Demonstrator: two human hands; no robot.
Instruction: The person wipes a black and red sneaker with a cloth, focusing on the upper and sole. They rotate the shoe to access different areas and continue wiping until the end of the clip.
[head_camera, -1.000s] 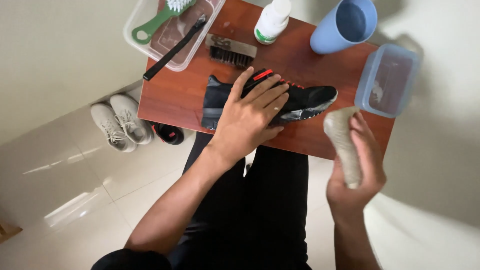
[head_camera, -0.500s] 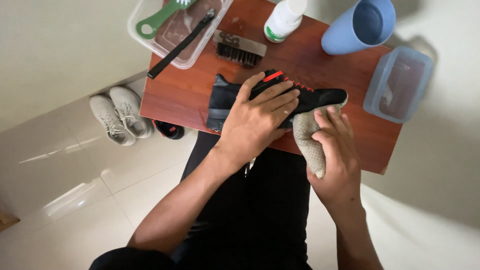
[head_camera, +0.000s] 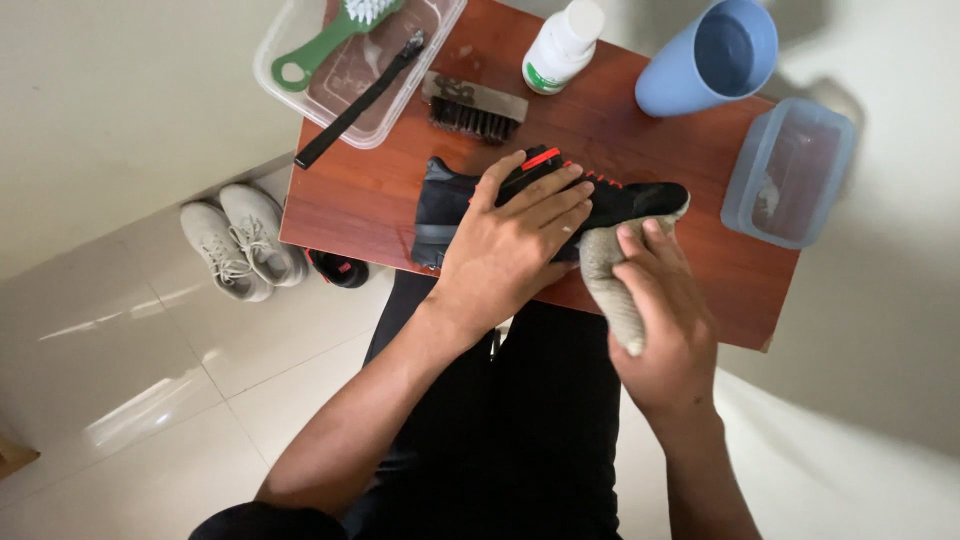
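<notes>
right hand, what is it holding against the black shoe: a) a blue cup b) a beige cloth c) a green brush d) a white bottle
b: the right hand grips a beige cloth pressed to the toe end of the black shoe, while the green brush lies in the clear tray and the white bottle and blue cup stand apart on the table.
</notes>
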